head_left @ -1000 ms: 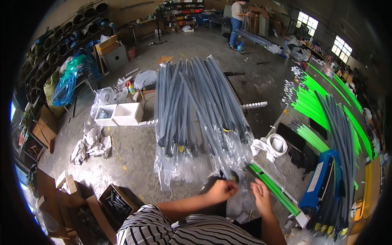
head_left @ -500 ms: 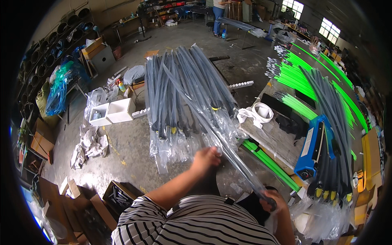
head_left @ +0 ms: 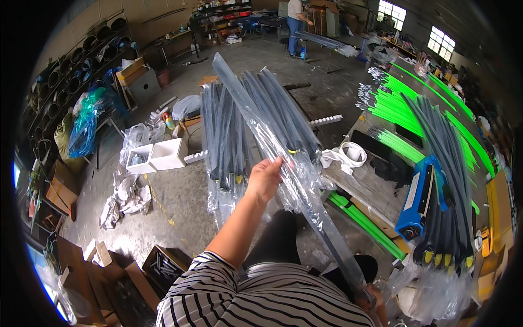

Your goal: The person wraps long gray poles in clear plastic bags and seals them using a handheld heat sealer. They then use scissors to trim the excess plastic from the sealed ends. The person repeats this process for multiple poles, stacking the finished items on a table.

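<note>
A long clear plastic sleeve with a dark rod-like length inside slants across the view, from the far middle to my right hip. My left hand is closed at the sleeve's left edge, about midway along. Low on the right, my right hand is closed round the sleeve's near end, its fingers partly hidden. Beneath and beyond the sleeve lies a pile of grey lengths in clear plastic, some with yellow bits at their near ends.
To the right, a blue bench device stands beside more bagged dark lengths and bright green rods. A white tape roll sits near the table edge. White boxes and crumpled paper lie left. Another person stands far back.
My left hand has moved farther away and now grips the sleeve's edge. The sleeve's far end has risen off the pile, while my right hand has drawn its near end toward me.
</note>
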Demonstrator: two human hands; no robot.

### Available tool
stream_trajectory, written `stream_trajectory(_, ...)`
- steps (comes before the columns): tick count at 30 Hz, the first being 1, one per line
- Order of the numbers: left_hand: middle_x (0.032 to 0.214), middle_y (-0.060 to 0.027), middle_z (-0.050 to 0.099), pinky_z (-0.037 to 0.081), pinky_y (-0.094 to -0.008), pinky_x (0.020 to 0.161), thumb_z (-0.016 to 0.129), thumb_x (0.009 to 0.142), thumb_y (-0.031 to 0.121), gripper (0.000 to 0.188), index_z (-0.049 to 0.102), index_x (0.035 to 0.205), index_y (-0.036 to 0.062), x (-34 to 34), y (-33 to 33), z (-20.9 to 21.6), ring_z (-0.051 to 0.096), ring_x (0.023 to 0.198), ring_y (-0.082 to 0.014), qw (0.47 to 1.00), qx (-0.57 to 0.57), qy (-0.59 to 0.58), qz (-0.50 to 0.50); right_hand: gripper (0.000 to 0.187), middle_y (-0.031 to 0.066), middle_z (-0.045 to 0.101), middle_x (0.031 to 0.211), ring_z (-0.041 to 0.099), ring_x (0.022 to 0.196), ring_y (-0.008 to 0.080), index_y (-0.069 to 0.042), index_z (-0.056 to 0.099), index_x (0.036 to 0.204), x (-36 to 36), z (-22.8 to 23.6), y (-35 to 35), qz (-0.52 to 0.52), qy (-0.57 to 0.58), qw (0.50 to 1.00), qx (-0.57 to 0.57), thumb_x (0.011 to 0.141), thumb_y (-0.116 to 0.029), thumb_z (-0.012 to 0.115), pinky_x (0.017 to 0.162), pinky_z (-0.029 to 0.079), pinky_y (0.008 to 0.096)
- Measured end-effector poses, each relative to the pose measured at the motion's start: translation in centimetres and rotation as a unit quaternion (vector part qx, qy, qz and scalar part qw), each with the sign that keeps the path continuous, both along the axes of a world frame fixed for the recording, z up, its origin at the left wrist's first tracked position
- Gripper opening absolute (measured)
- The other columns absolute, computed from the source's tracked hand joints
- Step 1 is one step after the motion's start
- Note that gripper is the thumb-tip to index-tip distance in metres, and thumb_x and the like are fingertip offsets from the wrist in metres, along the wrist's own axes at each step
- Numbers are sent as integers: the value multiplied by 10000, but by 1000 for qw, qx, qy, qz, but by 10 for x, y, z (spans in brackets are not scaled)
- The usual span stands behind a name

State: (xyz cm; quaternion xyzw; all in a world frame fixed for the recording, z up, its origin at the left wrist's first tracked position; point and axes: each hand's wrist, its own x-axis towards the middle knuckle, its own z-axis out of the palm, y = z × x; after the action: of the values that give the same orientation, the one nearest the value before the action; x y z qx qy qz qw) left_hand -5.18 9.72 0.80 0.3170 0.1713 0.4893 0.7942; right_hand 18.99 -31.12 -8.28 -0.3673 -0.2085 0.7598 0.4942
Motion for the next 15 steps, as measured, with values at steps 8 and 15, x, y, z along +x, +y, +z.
stream_trajectory(8,840,-100,612,479,-357,742,598,769,70,80,601,832,21,46,-80,-14,593,813,-223,986,-43,34,-158,445,44,412,434,374,296,106,95,515,852,0,-1,37,-96,-56,994,14,871,-340,424,273,273,238)
stream_trajectory(15,858,-105,610,479,-319,734,604,761,52,164,575,913,-1,55,-123,2,589,839,-205,963,-55,75,-252,413,34,412,495,368,312,86,59,462,1007,-20,62,92,-71,145,987,-18,890,-329,384,275,261,212)
